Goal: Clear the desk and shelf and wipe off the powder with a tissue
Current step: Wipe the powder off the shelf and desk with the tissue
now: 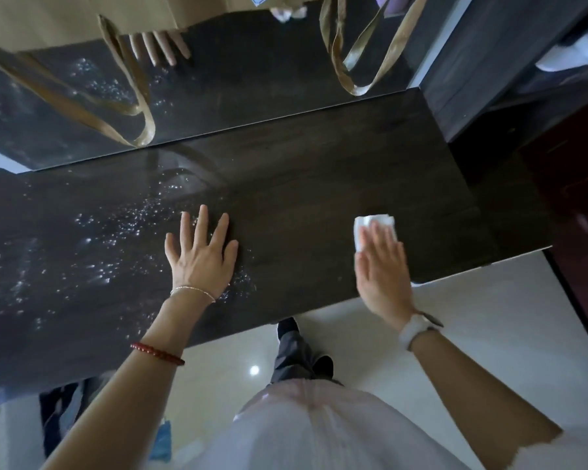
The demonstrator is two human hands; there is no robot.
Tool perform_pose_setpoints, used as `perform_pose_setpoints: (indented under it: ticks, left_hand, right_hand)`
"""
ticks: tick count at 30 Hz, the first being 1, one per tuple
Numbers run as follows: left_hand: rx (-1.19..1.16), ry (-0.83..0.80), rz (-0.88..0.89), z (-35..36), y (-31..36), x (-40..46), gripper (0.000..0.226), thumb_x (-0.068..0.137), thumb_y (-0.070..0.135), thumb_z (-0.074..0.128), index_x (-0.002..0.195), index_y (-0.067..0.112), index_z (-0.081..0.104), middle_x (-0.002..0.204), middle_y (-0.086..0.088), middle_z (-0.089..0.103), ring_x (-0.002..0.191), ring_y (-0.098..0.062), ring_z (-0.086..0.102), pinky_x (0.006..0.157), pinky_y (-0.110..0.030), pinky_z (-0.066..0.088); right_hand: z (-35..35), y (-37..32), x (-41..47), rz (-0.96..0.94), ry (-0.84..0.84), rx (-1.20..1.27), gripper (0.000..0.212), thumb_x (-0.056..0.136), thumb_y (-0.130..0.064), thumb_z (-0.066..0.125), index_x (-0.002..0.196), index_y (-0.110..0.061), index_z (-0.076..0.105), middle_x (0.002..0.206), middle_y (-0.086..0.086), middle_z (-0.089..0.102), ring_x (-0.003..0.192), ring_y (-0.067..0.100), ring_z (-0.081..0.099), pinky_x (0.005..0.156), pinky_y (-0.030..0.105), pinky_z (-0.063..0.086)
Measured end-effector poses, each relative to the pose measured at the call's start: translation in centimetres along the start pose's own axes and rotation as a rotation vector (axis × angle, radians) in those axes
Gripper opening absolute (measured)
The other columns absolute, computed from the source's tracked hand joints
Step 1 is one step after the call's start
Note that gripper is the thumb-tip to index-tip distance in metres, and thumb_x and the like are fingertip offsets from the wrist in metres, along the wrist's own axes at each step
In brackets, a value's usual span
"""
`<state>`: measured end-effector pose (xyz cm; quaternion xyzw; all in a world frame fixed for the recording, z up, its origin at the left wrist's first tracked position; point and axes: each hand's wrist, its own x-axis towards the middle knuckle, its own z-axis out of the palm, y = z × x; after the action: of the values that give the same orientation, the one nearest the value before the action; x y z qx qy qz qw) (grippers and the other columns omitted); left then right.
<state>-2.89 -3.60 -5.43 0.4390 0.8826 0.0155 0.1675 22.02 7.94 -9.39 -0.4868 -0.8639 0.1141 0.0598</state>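
A dark wooden desk (pixel 302 184) fills the middle of the head view. White powder (pixel 109 252) is scattered over its left half. My left hand (pixel 201 256) lies flat on the desk with fingers spread, at the powder's right edge. My right hand (pixel 382 266) presses a folded white tissue (pixel 374 225) flat onto the right part of the desk, fingers straight. The desk surface around the tissue looks free of powder.
A mirror (pixel 218 96) stands behind the desk and reflects the powder, my fingers and brown bag handles (pixel 350 59). A dark cabinet (pixel 489 69) rises at the right. White tiled floor (pixel 472 334) lies below the desk's front edge.
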Motion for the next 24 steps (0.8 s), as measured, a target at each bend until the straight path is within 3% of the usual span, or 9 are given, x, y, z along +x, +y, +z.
perform_pose_setpoints:
  ticks: [2, 4, 8, 11, 13, 16, 19, 21, 24]
  left_hand:
    - [-0.025, 0.01, -0.055, 0.5, -0.1, -2.6, 0.052, 0.096, 0.042, 0.023, 0.145, 0.03, 0.011, 0.156, -0.002, -0.004, 0.142, -0.026, -0.011, 0.112, -0.053, -0.004]
    - [-0.064, 0.02, -0.145, 1.3, -0.5, -5.0, 0.053, 0.096, 0.042, 0.023, 0.145, 0.03, 0.006, 0.156, -0.001, -0.007, 0.142, -0.025, -0.013, 0.112, -0.053, -0.007]
    - [-0.112, 0.024, -0.311, 2.7, -2.4, -7.9, 0.056, 0.096, 0.04, 0.023, 0.146, 0.025, 0.003, 0.156, -0.002, -0.008, 0.142, -0.024, -0.013, 0.112, -0.052, -0.008]
    - [-0.127, 0.054, -0.346, 2.7, -4.0, -8.9, 0.056, 0.096, 0.038, 0.027, 0.146, 0.024, 0.006, 0.156, -0.002, -0.004, 0.142, -0.026, -0.01, 0.112, -0.053, -0.005]
    - [-0.145, 0.061, -0.359, 2.4, -5.1, -9.3, 0.056, 0.096, 0.037, 0.028, 0.146, 0.023, 0.007, 0.156, -0.002, -0.003, 0.142, -0.025, -0.009, 0.112, -0.053, -0.005]
    - [-0.161, 0.073, -0.369, 2.1, -7.5, -9.7, 0.056, 0.096, 0.037, 0.027, 0.146, 0.024, 0.005, 0.156, -0.001, -0.004, 0.142, -0.024, -0.01, 0.112, -0.052, -0.006]
    - [-0.168, 0.081, -0.385, 2.0, -10.8, -10.1, 0.056, 0.096, 0.035, 0.028, 0.146, 0.023, 0.007, 0.156, -0.001, -0.003, 0.142, -0.024, -0.009, 0.112, -0.052, -0.005]
    - [-0.182, 0.097, -0.403, 2.0, -13.3, -10.7, 0.056, 0.096, 0.033, 0.03, 0.146, 0.022, 0.009, 0.156, -0.002, 0.0, 0.142, -0.025, -0.008, 0.112, -0.052, -0.005]
    - [-0.183, 0.12, -0.427, 2.1, -17.3, -11.5, 0.055, 0.096, 0.032, 0.032, 0.146, 0.021, 0.01, 0.156, -0.002, 0.001, 0.142, -0.025, -0.008, 0.112, -0.051, -0.006]
  right_hand:
    - [-0.2, 0.7, 0.2, 0.216, 0.007, 0.042, 0.057, 0.093, -0.034, 0.013, 0.14, -0.007, 0.032, 0.148, 0.017, 0.03, 0.136, 0.037, 0.025, 0.108, 0.054, 0.024]
    - [0.4, -2.5, -0.7, 0.271, 0.015, 0.09, 0.059, 0.091, -0.036, 0.015, 0.142, -0.008, 0.028, 0.15, 0.016, 0.025, 0.138, 0.036, 0.02, 0.111, 0.05, 0.016]
    - [3.0, -12.6, -6.1, -0.242, -0.121, 0.084, 0.053, 0.093, -0.034, 0.024, 0.141, -0.013, 0.031, 0.15, 0.006, 0.028, 0.14, 0.026, 0.02, 0.113, 0.038, 0.004]
    - [3.0, -13.7, -7.1, -0.474, -0.223, 0.094, 0.052, 0.094, -0.034, 0.018, 0.143, -0.017, 0.028, 0.152, 0.0, 0.025, 0.141, 0.021, 0.017, 0.113, 0.034, 0.002]
    - [2.8, -11.5, -6.1, -0.409, -0.175, 0.087, 0.051, 0.094, -0.032, 0.018, 0.142, -0.017, 0.03, 0.15, 0.001, 0.028, 0.14, 0.022, 0.021, 0.113, 0.036, 0.009]
    - [2.1, -9.1, -3.9, -0.027, -0.06, 0.073, 0.054, 0.093, -0.032, 0.016, 0.142, -0.012, 0.029, 0.15, 0.01, 0.028, 0.139, 0.031, 0.022, 0.111, 0.046, 0.019]
    - [2.4, -11.2, -2.3, 0.259, -0.098, 0.085, 0.062, 0.089, -0.037, 0.009, 0.145, -0.013, 0.014, 0.154, 0.011, 0.01, 0.142, 0.03, 0.005, 0.114, 0.046, 0.004]
    - [3.3, -14.8, -2.3, 0.249, -0.081, 0.09, 0.063, 0.088, -0.04, 0.005, 0.146, -0.015, 0.013, 0.155, 0.009, 0.008, 0.142, 0.029, 0.003, 0.114, 0.045, 0.001]
    - [5.6, -22.8, -4.4, -0.008, -0.099, 0.085, 0.063, 0.088, -0.04, 0.005, 0.145, -0.017, 0.015, 0.155, 0.007, 0.011, 0.142, 0.027, 0.005, 0.113, 0.04, -0.003]
